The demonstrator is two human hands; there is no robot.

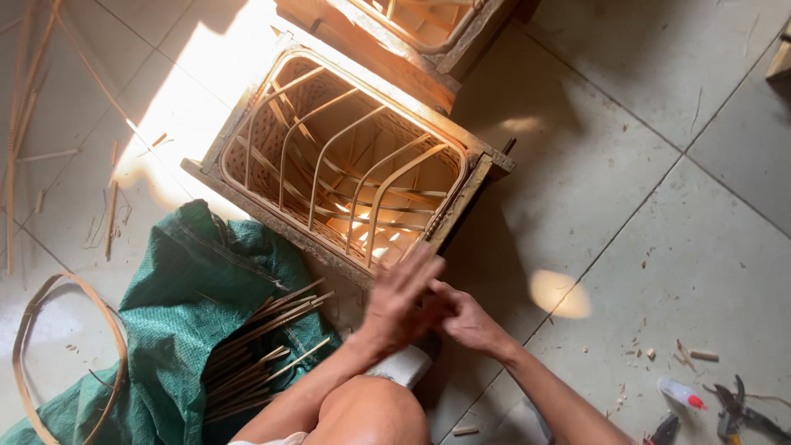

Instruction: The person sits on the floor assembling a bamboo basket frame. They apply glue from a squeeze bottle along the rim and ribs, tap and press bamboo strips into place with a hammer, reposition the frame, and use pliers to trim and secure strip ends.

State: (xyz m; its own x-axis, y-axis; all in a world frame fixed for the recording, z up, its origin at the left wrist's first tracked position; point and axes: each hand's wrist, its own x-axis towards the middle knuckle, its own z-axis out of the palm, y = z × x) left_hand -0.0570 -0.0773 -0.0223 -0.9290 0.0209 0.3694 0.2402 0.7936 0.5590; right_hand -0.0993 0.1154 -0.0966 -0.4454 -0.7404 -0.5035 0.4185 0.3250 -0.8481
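The person is sitting on the tiled floor (659, 231), pressing the left hand (401, 298) and right hand (464, 317) together just below the near corner of a woven basket (346, 165) lying in a wooden frame (474, 177). A bundle of thin sticks (259, 346) is resting on a green sack (189, 288), with a bent cane hoop (33, 330) lying beside it. Pliers (729, 408) and a small bottle (680, 393) are lying at the far right.

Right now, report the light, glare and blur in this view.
Head view: hard sunlight blows out the floor tiles left of the woven basket frame; both hands, left hand and right hand, are motion-blurred; the green sack lies in shade.
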